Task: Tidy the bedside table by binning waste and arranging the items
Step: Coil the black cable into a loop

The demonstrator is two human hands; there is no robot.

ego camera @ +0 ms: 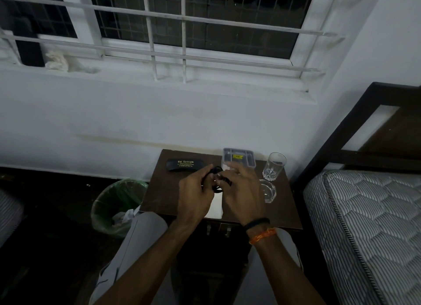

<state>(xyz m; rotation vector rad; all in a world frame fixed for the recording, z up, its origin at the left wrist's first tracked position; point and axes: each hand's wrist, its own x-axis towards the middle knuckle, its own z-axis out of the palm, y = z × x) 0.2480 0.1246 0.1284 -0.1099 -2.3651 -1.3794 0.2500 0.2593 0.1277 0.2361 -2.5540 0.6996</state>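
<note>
Both hands are up over the middle of the bedside table (159, 197), working a coiled black cable (218, 182) between them: the left hand (193, 195) has its fingers curled round one side of the loops, the right hand (241, 197) pinches the other side with thumb and forefinger while its remaining fingers fan out loosely above. Under the hands lies a white sheet of paper (216, 205), flat on the dark wood. At the back left of the table sits a black spectacle case (184, 164), gold lettering reading "Sai Opticals", smaller lines beneath too fine to read. Beside it, back centre, a clear plastic box (239, 157) with a small yellow label inside, its print illegible. To the right, an empty cut-glass tumbler (274, 166) stands upright, and just in front of it a glass ashtray (267, 190). Down on the floor left of the table, a bin (114, 204) with a green liner holds crumpled paper. A striped mattress (364, 225) runs along the right
</note>
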